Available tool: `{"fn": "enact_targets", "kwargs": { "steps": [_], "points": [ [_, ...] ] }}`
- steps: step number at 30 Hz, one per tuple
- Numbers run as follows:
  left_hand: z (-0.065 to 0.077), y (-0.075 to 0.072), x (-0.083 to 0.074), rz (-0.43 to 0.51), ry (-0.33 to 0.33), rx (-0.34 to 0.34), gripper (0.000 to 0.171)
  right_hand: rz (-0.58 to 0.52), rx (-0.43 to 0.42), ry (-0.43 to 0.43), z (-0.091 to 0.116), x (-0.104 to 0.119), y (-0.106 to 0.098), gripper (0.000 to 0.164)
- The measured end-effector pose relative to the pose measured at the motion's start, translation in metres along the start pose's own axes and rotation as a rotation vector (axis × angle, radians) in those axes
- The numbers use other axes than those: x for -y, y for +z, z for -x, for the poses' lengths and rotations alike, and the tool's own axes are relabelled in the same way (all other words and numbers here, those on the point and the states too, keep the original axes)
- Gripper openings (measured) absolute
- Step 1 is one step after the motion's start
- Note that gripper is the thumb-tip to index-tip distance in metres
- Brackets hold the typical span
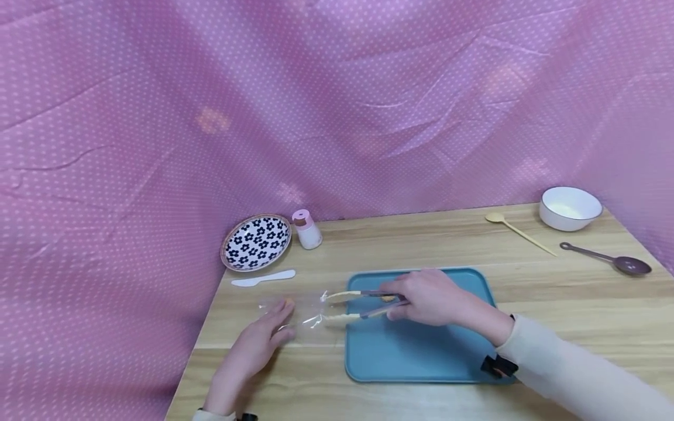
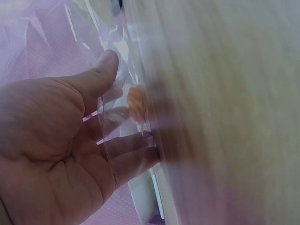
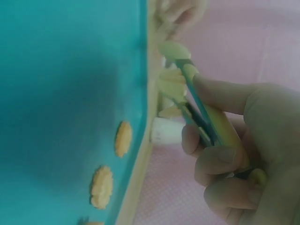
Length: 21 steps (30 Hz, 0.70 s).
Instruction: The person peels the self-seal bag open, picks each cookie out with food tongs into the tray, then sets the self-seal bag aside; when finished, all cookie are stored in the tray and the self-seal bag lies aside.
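My left hand holds a clear plastic bag low over the wood table. Between thumb and fingers the film crosses, and an orange-brown cookie shows through it near the fingertips. My right hand grips food tongs with dark arms and pale yellow tips. Those tips are spread apart and overlap the bag's right end in the head view. Beneath the right hand lies a blue tray. Scalloped cookies rest on it near one edge, mostly hidden by the hand in the head view.
Behind the left hand are a white knife, a flower-patterned plate and a pink-topped bottle. Far right hold a yellow spoon, a white bowl and a brown slotted spoon. Pink dotted cloth walls the table.
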<state>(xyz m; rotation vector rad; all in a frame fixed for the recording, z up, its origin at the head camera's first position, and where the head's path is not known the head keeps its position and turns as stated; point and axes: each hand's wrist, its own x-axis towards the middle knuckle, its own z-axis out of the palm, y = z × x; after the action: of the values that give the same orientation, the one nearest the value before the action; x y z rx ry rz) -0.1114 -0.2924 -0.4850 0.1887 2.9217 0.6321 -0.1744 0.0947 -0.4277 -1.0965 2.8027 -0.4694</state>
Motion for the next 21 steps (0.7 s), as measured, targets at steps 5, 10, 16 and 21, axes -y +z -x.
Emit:
{"fn": "enact_targets", "kwargs": {
  "steps": [5, 10, 16, 21],
  "points": [
    [-0.002, 0.0, 0.003, 0.031, -0.012, 0.002, 0.063, -0.038, 0.003, 0.069, 0.007, 0.004, -0.004, 0.042],
    [-0.003, -0.002, 0.002, 0.037, -0.008, 0.0, 0.062, 0.001, 0.009, 0.042, 0.01, 0.009, -0.008, 0.041],
    [-0.003, -0.002, 0.001, 0.033, -0.009, 0.017, 0.063, 0.048, 0.009, 0.02, 0.007, 0.011, -0.007, 0.038],
    [-0.002, -0.002, 0.0, 0.033, -0.01, 0.024, 0.064, 0.038, 0.02, 0.016, 0.001, 0.013, 0.0, 0.038]
  ]
}}
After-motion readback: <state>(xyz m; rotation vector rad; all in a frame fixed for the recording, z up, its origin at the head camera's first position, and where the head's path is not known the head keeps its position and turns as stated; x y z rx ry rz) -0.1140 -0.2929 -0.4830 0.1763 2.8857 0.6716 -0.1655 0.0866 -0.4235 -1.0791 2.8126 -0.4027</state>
